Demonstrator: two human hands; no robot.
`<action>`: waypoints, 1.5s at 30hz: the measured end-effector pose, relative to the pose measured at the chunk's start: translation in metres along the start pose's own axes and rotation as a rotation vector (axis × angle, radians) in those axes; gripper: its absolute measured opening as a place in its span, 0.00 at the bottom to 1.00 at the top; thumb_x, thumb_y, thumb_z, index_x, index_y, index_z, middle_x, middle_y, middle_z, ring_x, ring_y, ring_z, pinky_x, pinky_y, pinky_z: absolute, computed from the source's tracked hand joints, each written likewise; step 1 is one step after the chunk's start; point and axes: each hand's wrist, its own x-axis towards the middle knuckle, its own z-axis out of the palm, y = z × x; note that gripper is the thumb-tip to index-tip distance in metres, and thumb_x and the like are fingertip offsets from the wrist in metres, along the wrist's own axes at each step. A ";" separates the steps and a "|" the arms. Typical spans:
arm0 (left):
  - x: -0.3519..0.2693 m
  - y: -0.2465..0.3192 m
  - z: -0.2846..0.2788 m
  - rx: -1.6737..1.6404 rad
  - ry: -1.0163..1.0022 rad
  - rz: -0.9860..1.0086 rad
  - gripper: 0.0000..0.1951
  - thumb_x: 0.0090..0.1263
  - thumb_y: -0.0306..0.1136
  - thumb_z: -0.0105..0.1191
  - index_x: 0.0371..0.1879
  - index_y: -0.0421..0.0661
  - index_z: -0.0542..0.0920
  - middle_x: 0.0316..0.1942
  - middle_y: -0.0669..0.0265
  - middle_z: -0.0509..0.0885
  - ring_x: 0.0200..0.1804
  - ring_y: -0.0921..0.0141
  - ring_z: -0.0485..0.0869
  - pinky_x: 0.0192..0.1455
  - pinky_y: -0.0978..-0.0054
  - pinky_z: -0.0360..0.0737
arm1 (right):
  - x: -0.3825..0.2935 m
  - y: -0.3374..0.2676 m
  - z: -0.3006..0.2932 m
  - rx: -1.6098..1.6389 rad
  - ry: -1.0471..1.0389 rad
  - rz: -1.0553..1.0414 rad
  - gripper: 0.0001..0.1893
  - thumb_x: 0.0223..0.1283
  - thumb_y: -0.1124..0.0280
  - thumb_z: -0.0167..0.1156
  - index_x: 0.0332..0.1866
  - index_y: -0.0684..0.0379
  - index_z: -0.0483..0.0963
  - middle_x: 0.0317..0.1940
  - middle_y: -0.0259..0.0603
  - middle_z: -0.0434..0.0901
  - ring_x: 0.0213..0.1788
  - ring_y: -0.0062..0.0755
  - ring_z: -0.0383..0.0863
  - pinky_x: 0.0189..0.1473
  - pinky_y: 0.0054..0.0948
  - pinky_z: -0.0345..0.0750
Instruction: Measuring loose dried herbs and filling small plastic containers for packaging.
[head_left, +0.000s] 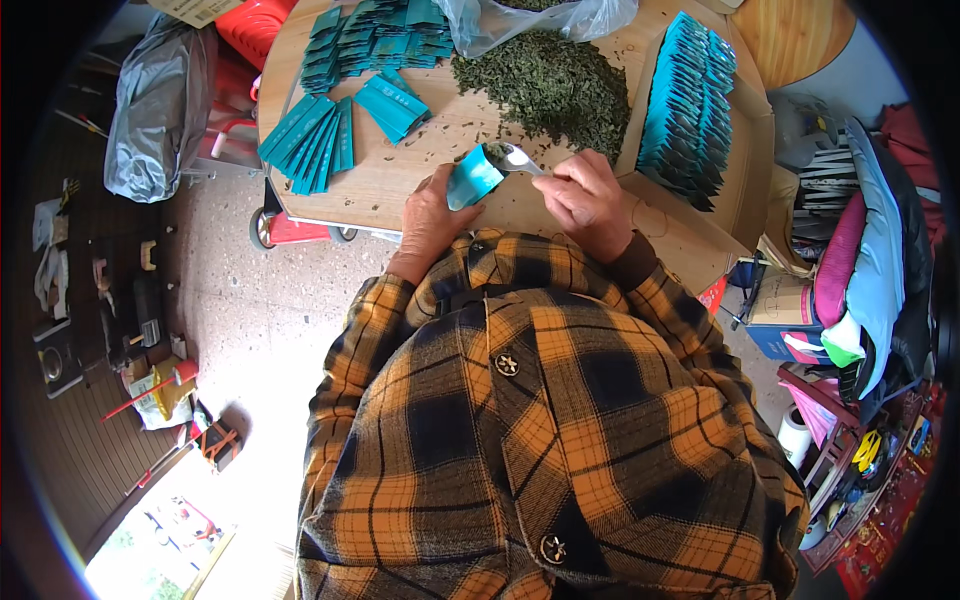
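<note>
My left hand (435, 214) holds a teal sachet (474, 180) with its mouth turned up and to the right. In my right hand (587, 196) is a pale spoon (517, 159), its bowl at the sachet's mouth beside some dark leaf bits. Beyond both hands lies a heap of dried green leaves (559, 86), with a clear plastic bag (495, 26) at its far side. Flat teal sachets lie fanned out (311, 142) and in a small pile (391, 105) at the left. Further back are several stacks of teal sachets (375, 41).
A cardboard box (752, 161) at the right of the wooden table (367, 202) holds rows of upright teal sachets (686, 105). A grey plastic bag (154, 112) hangs at the left. Boxes and folded cloth (874, 247) stand at the right, and leaf crumbs are scattered on the tabletop.
</note>
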 end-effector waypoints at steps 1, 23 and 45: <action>0.000 0.000 0.000 -0.001 0.001 -0.001 0.33 0.47 0.42 0.70 0.53 0.44 0.73 0.41 0.51 0.82 0.45 0.52 0.81 0.47 0.58 0.78 | 0.000 -0.001 0.000 0.001 -0.001 -0.001 0.11 0.41 0.83 0.65 0.34 0.59 0.81 0.27 0.34 0.72 0.32 0.34 0.72 0.34 0.30 0.71; -0.001 0.000 0.000 -0.001 0.030 0.019 0.32 0.46 0.41 0.70 0.51 0.44 0.74 0.38 0.52 0.82 0.43 0.52 0.82 0.45 0.58 0.78 | -0.031 0.038 0.038 0.685 0.017 0.718 0.08 0.64 0.77 0.56 0.44 0.67 0.79 0.32 0.40 0.83 0.31 0.24 0.80 0.35 0.20 0.77; -0.001 -0.025 -0.028 -0.215 0.259 -0.081 0.32 0.47 0.41 0.72 0.49 0.37 0.76 0.32 0.54 0.82 0.34 0.62 0.81 0.41 0.67 0.78 | -0.033 0.055 0.041 0.959 0.113 1.023 0.13 0.70 0.66 0.52 0.45 0.66 0.77 0.36 0.45 0.84 0.34 0.25 0.83 0.39 0.24 0.81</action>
